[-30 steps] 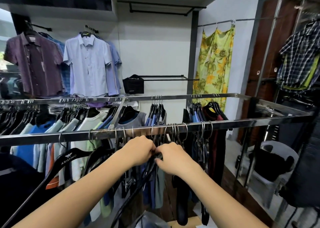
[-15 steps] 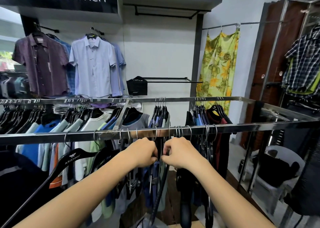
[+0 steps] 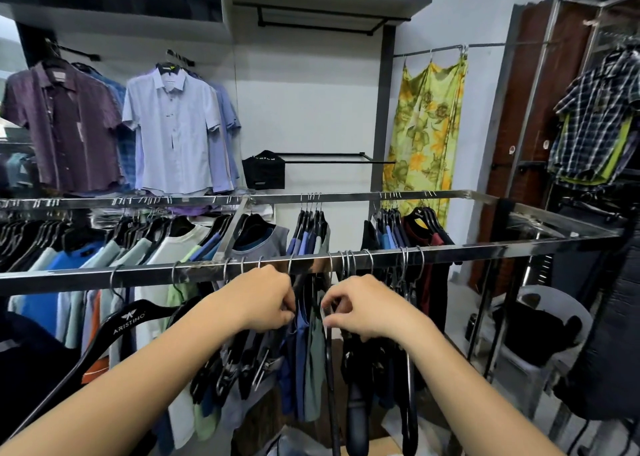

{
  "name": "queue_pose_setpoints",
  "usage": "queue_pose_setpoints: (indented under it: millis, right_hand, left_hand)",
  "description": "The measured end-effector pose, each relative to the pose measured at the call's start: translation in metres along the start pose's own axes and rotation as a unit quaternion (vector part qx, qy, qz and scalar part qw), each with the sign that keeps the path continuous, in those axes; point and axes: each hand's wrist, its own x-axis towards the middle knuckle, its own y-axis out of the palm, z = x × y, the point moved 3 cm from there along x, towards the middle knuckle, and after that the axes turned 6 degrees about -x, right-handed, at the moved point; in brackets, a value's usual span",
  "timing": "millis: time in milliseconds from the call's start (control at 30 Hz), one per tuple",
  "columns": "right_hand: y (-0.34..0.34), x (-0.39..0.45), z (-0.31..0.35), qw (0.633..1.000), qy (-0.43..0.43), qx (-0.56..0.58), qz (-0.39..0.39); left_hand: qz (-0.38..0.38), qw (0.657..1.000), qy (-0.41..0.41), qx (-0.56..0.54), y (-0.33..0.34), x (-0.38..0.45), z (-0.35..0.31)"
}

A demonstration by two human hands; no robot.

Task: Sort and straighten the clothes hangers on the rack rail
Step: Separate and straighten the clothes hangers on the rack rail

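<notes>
A chrome rack rail [image 3: 467,249] runs across in front of me, with several silver hooks over it. Black hangers [image 3: 356,386] dangle below it, some bare, some with clips. My left hand [image 3: 263,300] is closed around the necks of a bunch of clip hangers [image 3: 242,362] just under the rail. My right hand [image 3: 360,308] pinches the neck of a black hanger [image 3: 329,369] a short gap to the right. Between my hands hang blue and grey-green garments [image 3: 306,358]. A black hanger printed ARISTINO [image 3: 128,320] tilts at the lower left.
A second rail [image 3: 346,197] behind carries shirts on black hangers. Shirts [image 3: 169,126] hang on the back wall, and a yellow floral dress [image 3: 426,133] hangs to the right. A white plastic chair [image 3: 540,327] with a dark bag stands at the right, beside dark clothing [image 3: 609,334].
My hands have drawn slightly apart under the rail, opening a gap between the left bunch of hangers and the one in my right hand. The view has tipped a little.
</notes>
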Motion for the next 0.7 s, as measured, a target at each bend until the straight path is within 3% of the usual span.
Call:
queue_pose_setpoints:
  millis: [100, 233, 433, 700]
  right_hand:
    - [-0.036, -0.008, -0.016, 0.997, 0.031, 0.039, -0.062]
    - [-0.069, -0.016, -0.045, 0.978, 0.103, 0.049, -0.174]
    - [-0.057, -0.011, -0.042, 0.974, 0.104, 0.023, -0.201]
    - [-0.033, 0.014, -0.02, 0.975, 0.078, 0.021, -0.206]
  left_hand:
    - [-0.083, 0.995, 0.01, -0.052, -0.029, 0.007, -0.011]
    - [-0.191, 0.976, -0.036, -0.096, -0.051, 0.024, -0.024]
    - [-0.187, 0.962, -0.122, -0.159, -0.027, 0.045, -0.039]
    - [-0.188, 0.945, -0.148, -0.222, -0.012, 0.044, -0.038]
